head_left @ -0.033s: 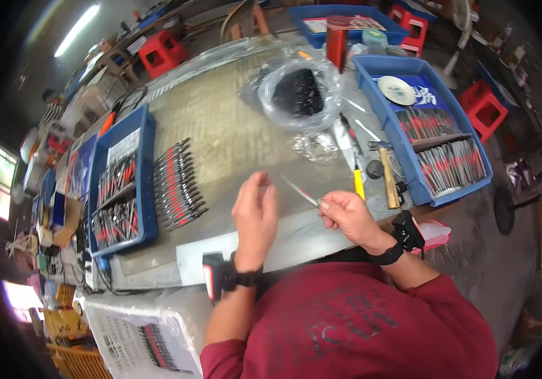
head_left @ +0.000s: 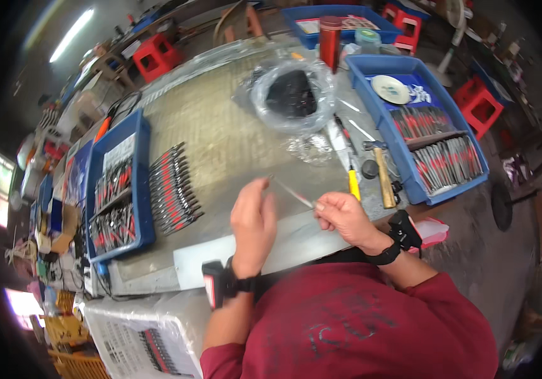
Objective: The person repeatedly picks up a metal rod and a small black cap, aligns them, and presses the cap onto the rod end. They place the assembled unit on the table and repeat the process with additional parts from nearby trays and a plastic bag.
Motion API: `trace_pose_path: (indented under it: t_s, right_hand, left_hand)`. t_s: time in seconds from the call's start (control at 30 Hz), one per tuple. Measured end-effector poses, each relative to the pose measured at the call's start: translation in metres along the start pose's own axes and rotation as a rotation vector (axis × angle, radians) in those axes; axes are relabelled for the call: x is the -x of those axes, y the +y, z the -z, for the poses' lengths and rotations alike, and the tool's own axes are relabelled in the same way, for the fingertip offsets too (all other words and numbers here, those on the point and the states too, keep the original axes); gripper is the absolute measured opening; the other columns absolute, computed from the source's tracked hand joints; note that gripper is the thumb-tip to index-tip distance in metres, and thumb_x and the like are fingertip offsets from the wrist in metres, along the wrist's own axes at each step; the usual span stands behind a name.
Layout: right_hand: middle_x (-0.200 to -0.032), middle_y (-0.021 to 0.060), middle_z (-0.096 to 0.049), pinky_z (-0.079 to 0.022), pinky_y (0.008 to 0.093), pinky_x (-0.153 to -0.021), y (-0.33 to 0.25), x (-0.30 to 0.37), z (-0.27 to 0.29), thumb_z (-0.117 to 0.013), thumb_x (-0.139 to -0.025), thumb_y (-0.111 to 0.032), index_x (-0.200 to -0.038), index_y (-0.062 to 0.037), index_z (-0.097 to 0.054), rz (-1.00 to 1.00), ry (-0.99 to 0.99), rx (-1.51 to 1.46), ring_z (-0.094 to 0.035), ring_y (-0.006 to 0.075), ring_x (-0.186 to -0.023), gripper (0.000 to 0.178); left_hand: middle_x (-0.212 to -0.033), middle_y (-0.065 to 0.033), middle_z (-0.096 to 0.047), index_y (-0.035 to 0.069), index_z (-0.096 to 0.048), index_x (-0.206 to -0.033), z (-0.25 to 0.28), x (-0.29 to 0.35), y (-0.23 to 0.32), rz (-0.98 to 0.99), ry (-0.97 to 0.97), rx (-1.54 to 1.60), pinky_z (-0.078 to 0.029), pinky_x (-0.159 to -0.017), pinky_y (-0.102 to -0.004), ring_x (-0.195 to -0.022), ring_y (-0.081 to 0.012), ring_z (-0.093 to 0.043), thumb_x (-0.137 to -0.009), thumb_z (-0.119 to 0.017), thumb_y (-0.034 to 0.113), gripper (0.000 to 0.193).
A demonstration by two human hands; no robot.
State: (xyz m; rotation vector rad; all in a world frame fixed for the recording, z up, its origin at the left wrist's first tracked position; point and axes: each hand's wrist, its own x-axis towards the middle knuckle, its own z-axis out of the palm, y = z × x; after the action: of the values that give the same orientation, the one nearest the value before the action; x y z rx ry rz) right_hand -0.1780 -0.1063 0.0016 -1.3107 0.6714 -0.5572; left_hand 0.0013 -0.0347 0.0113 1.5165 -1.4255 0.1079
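Above the near edge of the grey worktable (head_left: 217,126), the right hand (head_left: 331,211) has thumb and fingers pinched on the near end of a slim grey-and-red metal rod (head_left: 297,196), which slants off toward 10 o'clock. Left hand (head_left: 253,218) is half open, blurry, fingertips right by the rod's far end; can't tell if it's touching. IMO a light pinch and a steady wrist make sense, since something that thin probably twists easily. I'd brace the far end too. At 9 o'clock: a neat row of black-and-red metal tools (head_left: 173,189), then a blue plastic tray (head_left: 147,202). 12 o'clock, a clear plastic bag (head_left: 261,101) of black pieces. 2-ish, a wooden-handled hammer (head_left: 384,180), worth keeping elbows clear of.
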Motion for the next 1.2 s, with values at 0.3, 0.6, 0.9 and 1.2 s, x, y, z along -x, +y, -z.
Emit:
trace_pose_path:
  t_s: [0.3, 0.6, 0.9, 1.2]
  right_hand:
    - [-0.063, -0.0015, -0.054, -0.037, 0.0220, -0.049, -0.003, 0.007, -0.003, -0.053, -0.095, -0.019, -0.078, -0.0029, -0.057, -0.039, -0.089, -0.108, -0.048, 0.0051, -0.057, 0.023]
    - [-0.081, -0.0017, -0.059, -0.045, 0.0217, -0.067, -0.041, 0.028, 0.077, -0.057, -0.092, -0.010, -0.100, 0.0017, -0.061, 0.417, 0.393, 0.436, -0.052, 0.0035, -0.074, 0.015]
    - [-0.084, 0.0214, -0.065, -0.049, 0.0424, -0.069, -0.051, 0.032, 0.202, -0.058, -0.079, -0.015, -0.087, 0.0010, -0.066, 0.027, 0.518, 1.373, -0.064, 0.0361, -0.079, 0.020]
    - [-0.087, 0.0249, -0.066, -0.052, 0.0438, -0.072, -0.047, 0.021, 0.208, -0.055, -0.072, -0.007, -0.082, 0.0057, -0.068, -0.413, 0.182, 1.630, -0.066, 0.0373, -0.083, 0.021]
  left_hand:
    - [-0.090, -0.0077, -0.064, 0.005, -0.064, -0.098, 0.001, -0.001, 0.028, -0.388, -0.389, -0.193, -0.046, -0.059, -0.0353, -0.069, -0.0245, -0.056, -0.070, -0.068, -0.001, 0.029]
    - [-0.073, -0.0122, -0.064, 0.002, -0.065, -0.093, 0.004, 0.008, 0.016, -0.104, -0.266, -0.011, -0.048, -0.060, -0.0353, -0.063, -0.0272, -0.061, -0.075, -0.067, -0.004, 0.019]
    - [-0.080, -0.0135, -0.069, -0.001, -0.067, -0.094, 0.005, 0.015, 0.005, 0.185, -0.268, 0.173, -0.050, -0.064, -0.0291, -0.067, -0.0204, -0.065, -0.082, -0.069, 0.003, 0.013]
    - [-0.084, -0.0146, -0.070, -0.003, -0.066, -0.095, 0.008, 0.020, 0.003, 0.283, -0.310, 0.231, -0.051, -0.069, -0.0287, -0.073, -0.0184, -0.067, -0.084, -0.068, 0.005, 0.014]
